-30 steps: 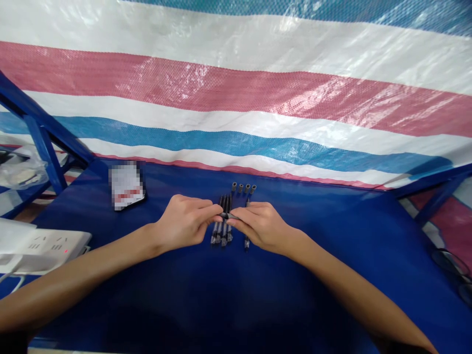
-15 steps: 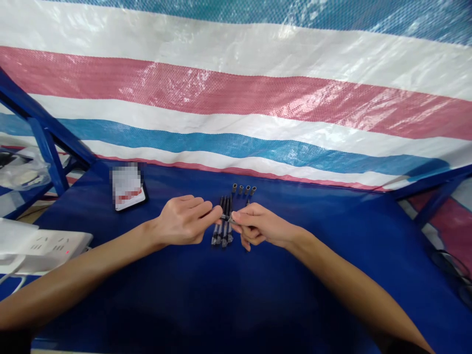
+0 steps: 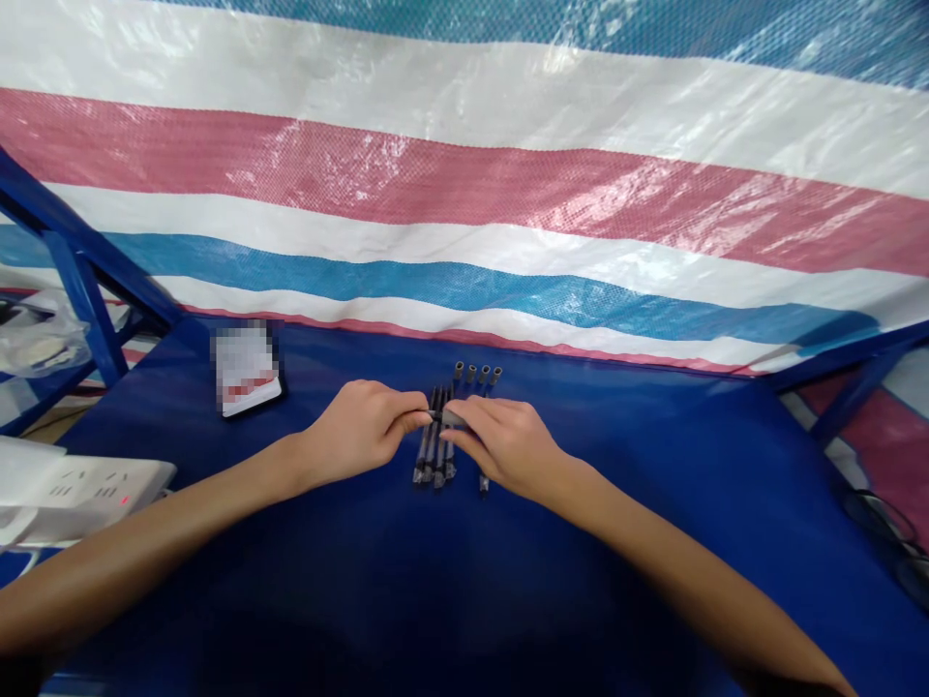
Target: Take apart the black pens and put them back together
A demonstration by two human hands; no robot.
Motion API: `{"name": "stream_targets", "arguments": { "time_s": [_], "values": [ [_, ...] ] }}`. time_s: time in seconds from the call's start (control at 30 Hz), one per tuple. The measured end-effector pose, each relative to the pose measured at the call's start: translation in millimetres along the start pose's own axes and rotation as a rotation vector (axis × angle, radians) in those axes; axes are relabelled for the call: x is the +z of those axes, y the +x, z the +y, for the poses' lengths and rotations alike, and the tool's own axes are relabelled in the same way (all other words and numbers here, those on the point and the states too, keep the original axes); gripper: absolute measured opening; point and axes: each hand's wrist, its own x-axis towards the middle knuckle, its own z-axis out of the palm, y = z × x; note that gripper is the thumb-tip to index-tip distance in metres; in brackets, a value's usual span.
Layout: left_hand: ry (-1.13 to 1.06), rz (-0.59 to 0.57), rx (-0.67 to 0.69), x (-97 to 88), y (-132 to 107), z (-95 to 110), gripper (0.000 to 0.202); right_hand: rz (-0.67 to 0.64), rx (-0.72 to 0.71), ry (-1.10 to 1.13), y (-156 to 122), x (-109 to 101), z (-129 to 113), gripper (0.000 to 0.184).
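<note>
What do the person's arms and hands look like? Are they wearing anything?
The left hand and right hand have no gloves, and the forearms are bare too. I can't see a watch or bracelet. A bit of dark sleeve peeks in at the bottom left.

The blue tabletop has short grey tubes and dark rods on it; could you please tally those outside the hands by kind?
Short grey tubes: 4
Dark rods: 5 (4 grouped, 1 partly hidden by the right hand)
Total: 9
</note>
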Motion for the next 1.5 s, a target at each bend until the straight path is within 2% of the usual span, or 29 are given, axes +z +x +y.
{"name": "stream_targets", "arguments": {
  "time_s": [0.1,0.17,0.23,0.37,0.6,0.77,0.97,1.1,1.2,1.37,1.5],
  "values": [
    [-0.121,-0.142,-0.019,-7.3,3.3,-0.4,0.036,0.027,-0.189,-0.295,-1.7,4.4,1.1,0.036],
    [-0.149,-0.184,-0.009,-11.6,4.6,-0.9,0.038,0.015,-0.238,-0.317,-1.7,4.8,2.8,0.039],
    [-0.124,-0.168,0.012,-13.7,4.7,-1.3,0.038,-0.003,-0.221,-0.266,-1.3,3.3,4.4,0.041],
    [-0.026,-0.073,0.057,-12.1,2.5,-1.5,0.037,-0.087,-0.091,-0.037,-0.2,-2.7,6.9,0.042],
    [0.099,0.089,0.144,-11.8,-1.2,0.0,0.034,-0.203,0.138,0.46,6.7,-17.4,6.2,0.033],
    [0.261,0.236,0.226,-13.2,-3.8,1.1,0.026,-0.297,0.335,0.807,6.8,-21.9,10.0,0.036],
    [0.477,0.35,0.346,-14.0,-3.6,5.1,0.024,-0.47,0.419,1.279,5.9,-18.4,21.1,0.036],
    [0.492,0.357,0.358,-13.6,-3.5,4.0,0.025,-0.508,0.401,1.31,5.4,-19.6,28.4,0.036],
    [0.367,0.289,0.254,-16.8,-3.2,-4.0,0.026,-0.516,0.381,1.184,2.8,-26.5,39.2,0.038],
    [-0.008,0.237,-0.259,-21.5,3.3,-15.5,0.032,-0.433,0.292,1.018,1.8,-43.1,49.8,0.033],
    [-0.33,0.069,-0.437,-10.3,7.3,-9.8,0.032,-0.301,0.158,0.936,4.2,-49.3,42.9,0.024]
  ]
}}
